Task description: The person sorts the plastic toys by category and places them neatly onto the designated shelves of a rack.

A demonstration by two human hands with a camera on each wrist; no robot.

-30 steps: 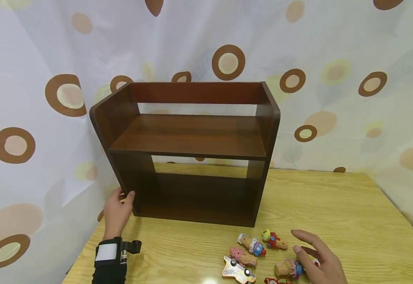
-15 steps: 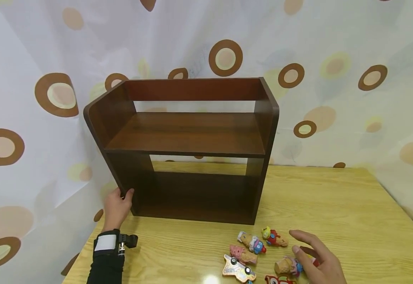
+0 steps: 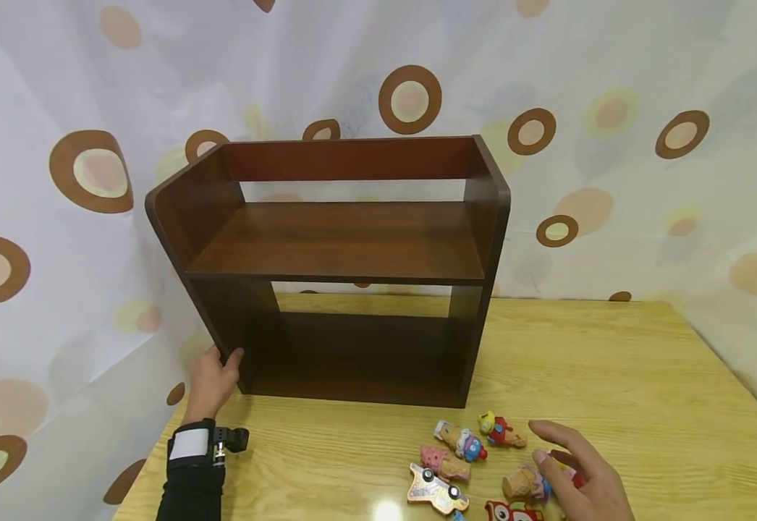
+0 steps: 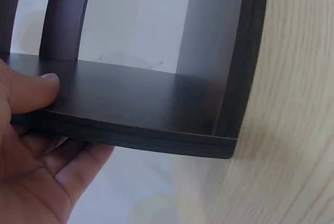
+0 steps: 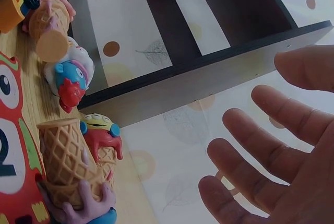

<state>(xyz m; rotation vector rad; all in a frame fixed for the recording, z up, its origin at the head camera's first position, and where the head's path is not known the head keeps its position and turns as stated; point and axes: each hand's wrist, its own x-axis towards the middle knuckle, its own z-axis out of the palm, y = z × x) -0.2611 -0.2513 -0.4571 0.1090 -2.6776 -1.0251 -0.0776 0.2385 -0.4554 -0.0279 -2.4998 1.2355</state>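
At the near left corner of the table (image 3: 613,362), gripping the dark wooden shelf (image 3: 346,246) by its left side panel with the left hand (image 3: 212,378), thumb pressing the inner face. Hovering the right hand (image 3: 580,477), fingers spread and holding nothing, just beside the cone toy (image 3: 522,485) among the small figures (image 3: 459,445) lying in front of the shelf. Seemingly steadying the shelf while choosing a toy, likely calling next for closing the fingers round one cone without scattering its neighbours.

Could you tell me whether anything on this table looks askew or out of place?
The shelf unit stands at the table's left rear edge, where the left hand grips its side panel. The small toys lie toppled in a loose cluster under the right hand. Nothing looks spilled or damaged.
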